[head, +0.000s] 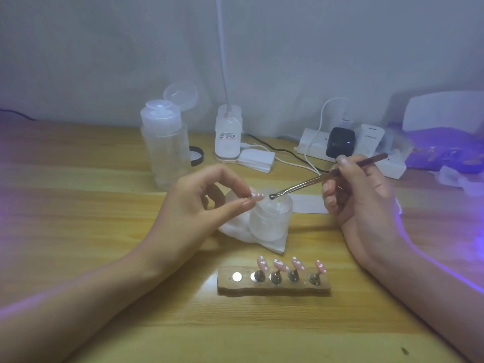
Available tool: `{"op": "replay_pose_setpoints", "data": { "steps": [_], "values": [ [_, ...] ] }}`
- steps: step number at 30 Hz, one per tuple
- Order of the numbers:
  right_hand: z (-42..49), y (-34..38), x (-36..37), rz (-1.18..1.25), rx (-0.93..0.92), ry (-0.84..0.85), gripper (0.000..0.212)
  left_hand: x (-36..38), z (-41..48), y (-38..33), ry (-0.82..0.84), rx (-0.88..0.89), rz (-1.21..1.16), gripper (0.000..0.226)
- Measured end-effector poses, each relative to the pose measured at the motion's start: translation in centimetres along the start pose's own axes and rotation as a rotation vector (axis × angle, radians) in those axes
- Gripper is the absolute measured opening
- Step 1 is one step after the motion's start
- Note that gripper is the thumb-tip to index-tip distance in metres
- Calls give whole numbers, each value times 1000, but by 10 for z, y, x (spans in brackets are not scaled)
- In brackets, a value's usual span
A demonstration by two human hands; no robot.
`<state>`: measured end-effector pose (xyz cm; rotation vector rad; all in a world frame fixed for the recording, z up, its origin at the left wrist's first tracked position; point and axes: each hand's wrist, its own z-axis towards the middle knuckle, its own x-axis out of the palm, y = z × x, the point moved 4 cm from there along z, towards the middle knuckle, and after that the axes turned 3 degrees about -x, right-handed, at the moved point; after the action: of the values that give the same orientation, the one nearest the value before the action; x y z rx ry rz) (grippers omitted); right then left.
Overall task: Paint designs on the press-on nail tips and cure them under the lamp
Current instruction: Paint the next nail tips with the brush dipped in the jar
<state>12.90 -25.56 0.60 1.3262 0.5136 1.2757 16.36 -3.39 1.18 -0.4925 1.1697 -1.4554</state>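
Wooden surface [78, 205], UV lamp [445, 142] glowing far right: left grip [199, 203] pinches a dotted nail tip [256, 195] just beside the jar [269, 218], so right grip [358, 195], curled round the brush [314, 180], can prob. dip then paint w/o reaching far.

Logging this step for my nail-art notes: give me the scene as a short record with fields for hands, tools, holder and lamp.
left hand: pinches a dotted nail tip between thumb and forefinger
right hand: holds brush, bristles at the jar mouth
jar: frosted, open, standing on a white wipe
wooden holder: four nail tips on stands; leftmost magnet bare
lamp: back right, glowing purple
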Motion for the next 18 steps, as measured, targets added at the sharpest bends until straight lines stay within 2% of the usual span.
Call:
{"op": "replay_pose_setpoints", "data": {
  "steps": [8, 13, 18],
  "values": [
    [0, 1, -1, 17, 8, -15, 20, -1, -1, 3, 3, 13, 16, 7],
    [1, 0, -2, 18, 28, -40, 19, -2, -1, 6, -14, -2, 23, 13],
    [0, 1, -2, 13, 26, -44, 18, -2, -1, 7, -25, -16, 61, 9]
  ]
}}
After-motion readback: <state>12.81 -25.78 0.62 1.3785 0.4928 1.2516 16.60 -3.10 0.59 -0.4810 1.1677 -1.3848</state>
